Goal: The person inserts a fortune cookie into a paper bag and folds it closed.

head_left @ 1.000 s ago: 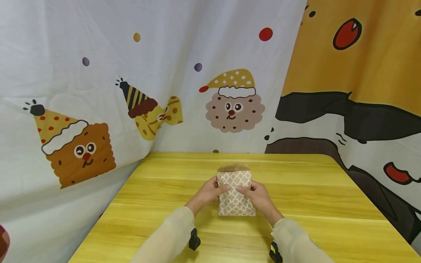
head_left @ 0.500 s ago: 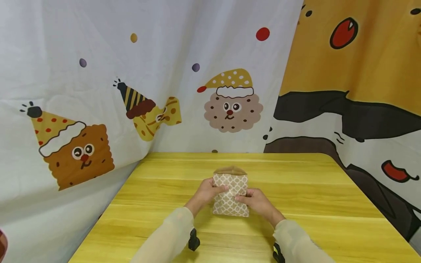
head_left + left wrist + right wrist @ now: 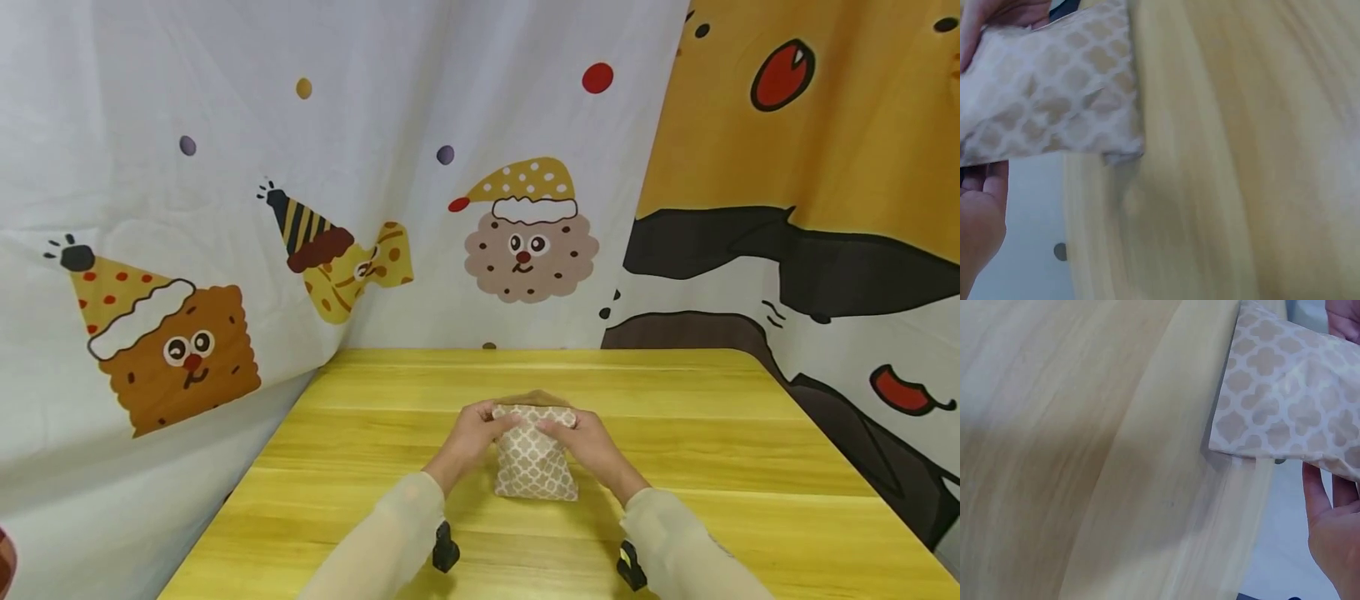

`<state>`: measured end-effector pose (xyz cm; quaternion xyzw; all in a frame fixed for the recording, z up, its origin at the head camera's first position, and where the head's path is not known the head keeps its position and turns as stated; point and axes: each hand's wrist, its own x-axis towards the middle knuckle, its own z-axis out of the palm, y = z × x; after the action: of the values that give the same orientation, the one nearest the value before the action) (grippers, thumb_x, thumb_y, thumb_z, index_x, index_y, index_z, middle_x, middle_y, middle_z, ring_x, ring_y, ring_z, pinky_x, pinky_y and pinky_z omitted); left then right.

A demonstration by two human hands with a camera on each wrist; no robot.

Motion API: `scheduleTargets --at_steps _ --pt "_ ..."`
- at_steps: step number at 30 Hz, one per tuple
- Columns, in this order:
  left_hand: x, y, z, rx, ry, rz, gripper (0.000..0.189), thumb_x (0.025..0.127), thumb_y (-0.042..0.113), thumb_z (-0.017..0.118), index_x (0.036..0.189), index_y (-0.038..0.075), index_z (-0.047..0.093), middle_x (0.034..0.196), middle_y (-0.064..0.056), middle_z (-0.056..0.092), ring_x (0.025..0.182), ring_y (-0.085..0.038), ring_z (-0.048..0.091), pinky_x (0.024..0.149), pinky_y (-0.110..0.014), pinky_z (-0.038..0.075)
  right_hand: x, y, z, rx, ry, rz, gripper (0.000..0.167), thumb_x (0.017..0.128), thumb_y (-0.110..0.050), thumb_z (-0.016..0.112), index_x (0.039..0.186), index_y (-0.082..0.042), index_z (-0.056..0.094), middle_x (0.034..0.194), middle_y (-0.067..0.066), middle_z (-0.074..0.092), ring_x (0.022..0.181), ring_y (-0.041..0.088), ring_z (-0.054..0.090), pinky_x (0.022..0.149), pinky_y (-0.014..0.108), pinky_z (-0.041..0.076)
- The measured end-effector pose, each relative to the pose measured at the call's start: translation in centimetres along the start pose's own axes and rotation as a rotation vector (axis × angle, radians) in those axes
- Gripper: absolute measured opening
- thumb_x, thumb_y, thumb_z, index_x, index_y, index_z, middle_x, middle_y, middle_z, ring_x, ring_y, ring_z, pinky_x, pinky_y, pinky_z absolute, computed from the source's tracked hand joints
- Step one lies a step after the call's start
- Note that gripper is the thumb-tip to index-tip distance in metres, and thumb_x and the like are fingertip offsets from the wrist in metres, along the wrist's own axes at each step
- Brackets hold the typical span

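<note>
A small brown paper bag (image 3: pixel 535 471) with a white lattice pattern stands over the table, its mouth facing away from me and a brown inner flap (image 3: pixel 536 397) showing at the top. My left hand (image 3: pixel 472 432) grips its upper left side, thumb on the front and fingers behind. On the opposite side, my right hand (image 3: pixel 591 443) holds the upper right edge in the same way, the two thumbs close together. Both wrist views show the bag (image 3: pixel 1054 81) puffed and creased, with its bottom edge near the wood. What is inside the bag is hidden.
The yellow wood-grain table (image 3: pixel 720 517) spreads around the hands. A white curtain (image 3: pixel 390 100) with cartoon prints hangs behind its far edge and along the left. Black wrist devices (image 3: pixel 445 548) sit under the sleeves (image 3: pixel 382 533).
My right hand has shifted from the bag's lower right side up to its upper right edge. The bag's top has dropped toward me and its upper part now bends under the thumbs.
</note>
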<state>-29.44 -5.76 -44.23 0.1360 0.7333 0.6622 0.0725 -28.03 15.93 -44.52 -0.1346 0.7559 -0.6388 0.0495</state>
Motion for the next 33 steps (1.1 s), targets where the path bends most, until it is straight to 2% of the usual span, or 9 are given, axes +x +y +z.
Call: scheduleTargets --at_steps 4,7,11,15,18,22,26,30,33 --pt "0.3 0.1 -0.5 -0.009 0.012 0.020 0.027 0.096 0.022 0.069 0.080 -0.001 0.067 0.076 -0.001 0.066 0.070 -0.013 0.057 0.070 -0.031 0.051 -0.2 -0.2 -0.2 -0.021 0.078 0.001 0.036 0.097 -0.030 0.066 0.118 -0.001 0.070 0.099 0.011 0.072 0.085 0.017 0.064 0.079 0.032 0.052" --pt "0.3 0.0 -0.7 -0.006 -0.020 0.011 0.026 0.097 0.019 0.067 0.092 -0.006 0.071 0.085 -0.003 0.072 0.077 -0.013 0.065 0.075 -0.032 0.056 -0.1 -0.3 -0.4 -0.040 0.133 0.011 0.031 0.096 -0.029 0.068 0.113 -0.004 0.073 0.096 0.009 0.070 0.081 0.016 0.057 0.075 0.030 0.048" --pt "0.2 -0.2 -1.1 0.018 -0.027 0.027 0.024 0.097 0.017 0.066 0.102 -0.006 0.071 0.083 -0.005 0.069 0.079 -0.014 0.065 0.079 -0.034 0.057 0.0 -0.2 -0.7 -0.077 0.123 0.020 0.028 0.096 -0.029 0.068 0.106 -0.004 0.075 0.093 0.008 0.067 0.080 0.017 0.050 0.073 0.033 0.043" --pt "0.3 -0.1 -1.4 0.020 -0.022 0.052 0.024 0.097 0.010 0.065 0.116 -0.002 0.070 0.091 -0.008 0.070 0.082 -0.014 0.066 0.079 -0.034 0.057 0.1 -0.2 -1.0 -0.088 0.128 -0.001 0.022 0.096 -0.022 0.068 0.107 -0.005 0.075 0.096 0.009 0.069 0.084 0.019 0.056 0.076 0.034 0.047" --pt "0.3 -0.1 -1.7 0.000 -0.031 0.047 0.022 0.097 0.004 0.062 0.116 -0.005 0.070 0.107 -0.012 0.071 0.088 -0.016 0.068 0.080 -0.035 0.058 0.1 -0.1 -1.2 -0.089 0.145 -0.019 0.019 0.097 -0.014 0.066 0.111 -0.005 0.074 0.106 0.010 0.071 0.098 0.022 0.064 0.086 0.038 0.052" --pt "0.3 -0.4 -2.2 -0.015 -0.043 0.029 0.021 0.097 0.000 0.060 0.114 -0.005 0.071 0.116 -0.014 0.069 0.092 -0.018 0.068 0.081 -0.035 0.058 0.2 0.2 -1.3 -0.074 0.151 -0.024 0.020 0.097 -0.007 0.063 0.113 -0.002 0.074 0.115 0.012 0.070 0.109 0.025 0.063 0.090 0.036 0.053" --pt "0.1 -0.5 -2.5 0.008 -0.056 0.020 0.020 0.099 0.000 0.056 0.110 -0.005 0.072 0.115 -0.013 0.069 0.095 -0.020 0.067 0.082 -0.035 0.057 0.2 0.4 -1.2 -0.050 0.143 -0.030 0.019 0.097 0.000 0.058 0.106 0.001 0.075 0.113 0.014 0.071 0.108 0.025 0.063 0.087 0.029 0.052" --pt "-0.1 -0.4 -2.4 0.080 -0.059 0.018 0.026 0.103 0.008 0.050 0.102 -0.003 0.073 0.112 -0.011 0.069 0.099 -0.023 0.066 0.083 -0.038 0.056 0.2 0.4 -1.1 -0.064 0.127 -0.051 0.020 0.097 0.002 0.056 0.102 0.001 0.076 0.111 0.013 0.071 0.106 0.022 0.064 0.087 0.028 0.052" --pt "0.0 -0.2 -2.0 0.155 -0.045 0.018 0.023 0.102 0.015 0.056 0.097 0.001 0.074 0.105 -0.007 0.070 0.094 -0.021 0.065 0.083 -0.044 0.055 0.1 0.5 -1.1 -0.074 0.105 -0.056 0.020 0.097 0.002 0.056 0.103 0.000 0.076 0.112 0.012 0.071 0.107 0.022 0.064 0.088 0.028 0.051"
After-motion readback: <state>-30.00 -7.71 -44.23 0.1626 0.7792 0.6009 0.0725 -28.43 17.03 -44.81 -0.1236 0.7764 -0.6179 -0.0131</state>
